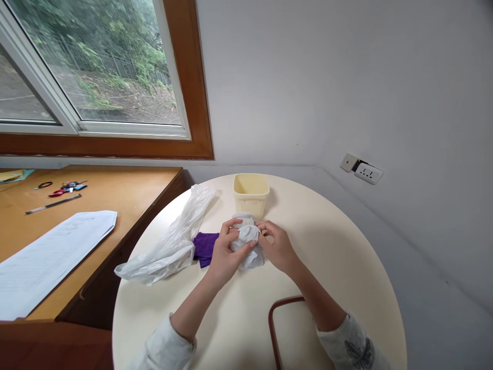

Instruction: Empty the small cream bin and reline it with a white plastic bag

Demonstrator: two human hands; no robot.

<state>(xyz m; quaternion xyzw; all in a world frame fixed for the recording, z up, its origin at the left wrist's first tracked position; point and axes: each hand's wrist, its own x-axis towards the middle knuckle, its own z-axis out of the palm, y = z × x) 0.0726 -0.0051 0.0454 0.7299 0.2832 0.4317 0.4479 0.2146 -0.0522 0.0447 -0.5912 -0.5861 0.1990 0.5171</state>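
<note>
While left hand and right hand pinch, white bundle lies between.

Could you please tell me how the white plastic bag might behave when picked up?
The plastic bag would probably flop, since it lies in loose creases. It looks thin and translucent, so likely light; its glossy film may feel slippery.
</note>
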